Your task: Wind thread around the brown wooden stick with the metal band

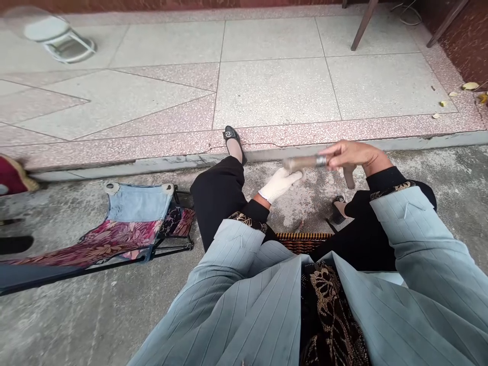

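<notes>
A white knitted glove covers my left hand [281, 184], whose fingers are wrapped round the brownish, rod-like handle of a tool [301, 163]. Silver rings circle the handle's right end. My right hand [348, 154] is bare, and its thumb and fingers close around the ringed end; motion blurs the fingertips. Below the right palm hangs a flat, grey-brown piece [348, 177], perhaps the tool's head, mostly hidden behind the hand. Both hands are held out in front of my knees, above the concrete.
A folding chair [133, 203] with denim and flowered cloth stands to my left. Ahead runs a raised tiled step [274, 91]. A white stool [64, 43] is far left, wooden legs [364, 25] far right. Woven wicker [305, 243] shows between my thighs.
</notes>
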`<act>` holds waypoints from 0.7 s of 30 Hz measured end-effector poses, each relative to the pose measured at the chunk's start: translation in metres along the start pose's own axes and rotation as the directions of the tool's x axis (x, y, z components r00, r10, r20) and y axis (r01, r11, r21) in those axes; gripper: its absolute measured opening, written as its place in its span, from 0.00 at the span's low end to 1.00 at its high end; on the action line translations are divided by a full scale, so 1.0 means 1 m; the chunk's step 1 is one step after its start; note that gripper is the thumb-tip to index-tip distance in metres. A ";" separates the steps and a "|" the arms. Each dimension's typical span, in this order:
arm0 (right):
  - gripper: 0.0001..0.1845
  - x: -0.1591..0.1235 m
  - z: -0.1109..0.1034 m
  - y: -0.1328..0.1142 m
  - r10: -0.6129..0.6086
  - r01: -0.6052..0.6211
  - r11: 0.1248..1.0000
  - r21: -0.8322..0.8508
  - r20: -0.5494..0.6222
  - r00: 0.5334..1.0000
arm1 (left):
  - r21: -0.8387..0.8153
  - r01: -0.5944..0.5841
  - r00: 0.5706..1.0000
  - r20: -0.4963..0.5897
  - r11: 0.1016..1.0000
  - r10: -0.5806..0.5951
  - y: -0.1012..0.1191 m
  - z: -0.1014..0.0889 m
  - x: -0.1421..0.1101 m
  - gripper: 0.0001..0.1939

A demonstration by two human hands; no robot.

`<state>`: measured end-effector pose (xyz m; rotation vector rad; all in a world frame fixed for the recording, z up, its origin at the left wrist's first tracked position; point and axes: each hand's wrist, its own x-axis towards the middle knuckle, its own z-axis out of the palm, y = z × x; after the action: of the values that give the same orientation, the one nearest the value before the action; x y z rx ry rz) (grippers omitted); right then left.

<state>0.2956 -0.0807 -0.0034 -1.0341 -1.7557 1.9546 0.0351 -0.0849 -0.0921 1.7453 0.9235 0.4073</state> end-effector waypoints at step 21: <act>0.27 0.015 0.002 0.018 0.515 -0.329 0.799 -0.503 0.289 0.807 | 0.293 -0.059 0.996 -0.050 0.954 0.077 0.010 -0.012 -0.002 0.16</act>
<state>0.2878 -0.0753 -0.0249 -1.3407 -2.4555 2.2368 0.0297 -0.0801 -0.0779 2.0476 1.0087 0.3858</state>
